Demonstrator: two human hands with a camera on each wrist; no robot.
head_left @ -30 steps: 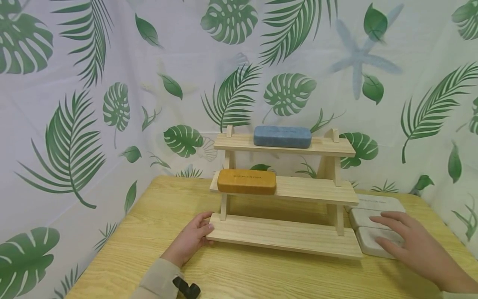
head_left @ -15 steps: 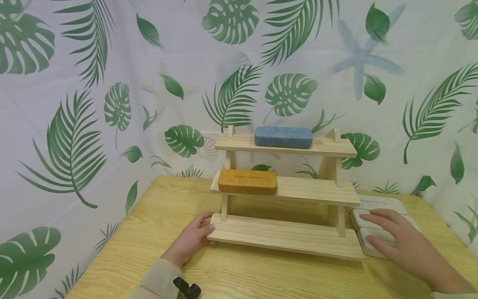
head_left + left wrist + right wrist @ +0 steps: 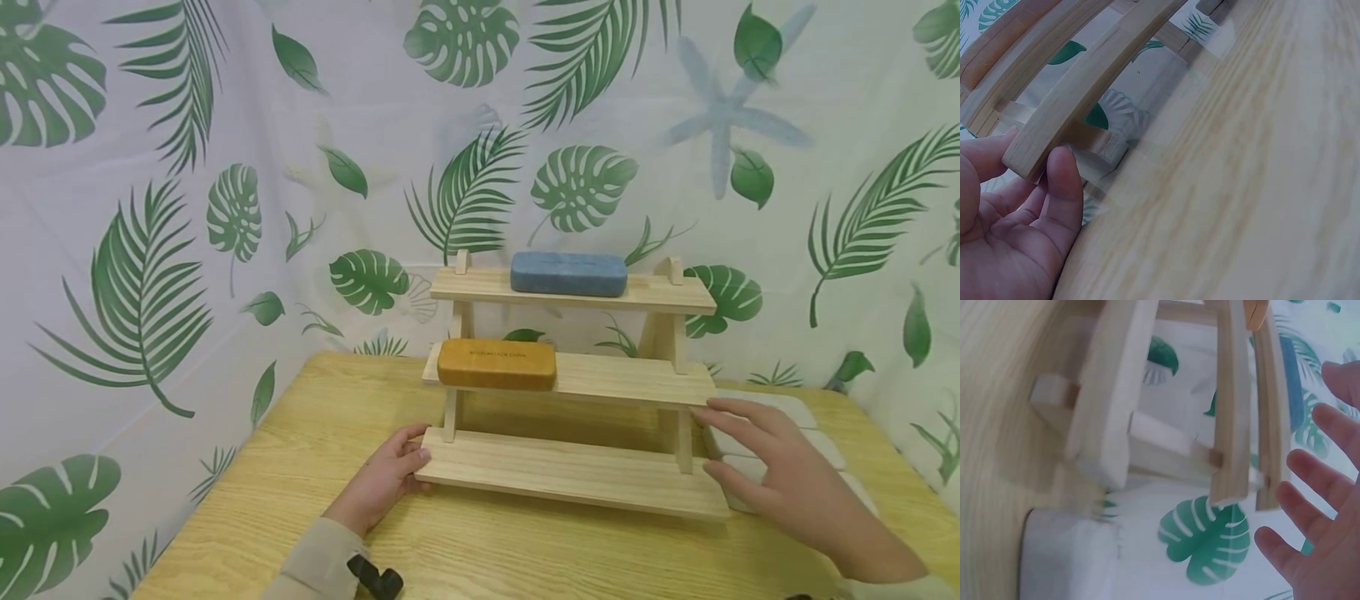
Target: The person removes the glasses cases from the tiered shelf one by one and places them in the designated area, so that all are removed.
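Your right hand (image 3: 795, 479), spread, empty, has shifted from white cases (image 3: 827, 447) toward rack (image 3: 630, 376); left hand (image 3: 384, 481) pinches bottom board (image 3: 570, 471): hands flank rack.

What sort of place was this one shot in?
Probably a staged tabletop setup indoors: a leaf-printed backdrop stands behind a wood-grain table, and a three-tier wooden stand bears a blue case and an orange case.

Creased white backdrop (image 3: 360, 92), printed green leaves (image 3: 367, 282), pale blue starfish motif (image 3: 720, 115), yellowish wood-grain tabletop (image 3: 247, 500)
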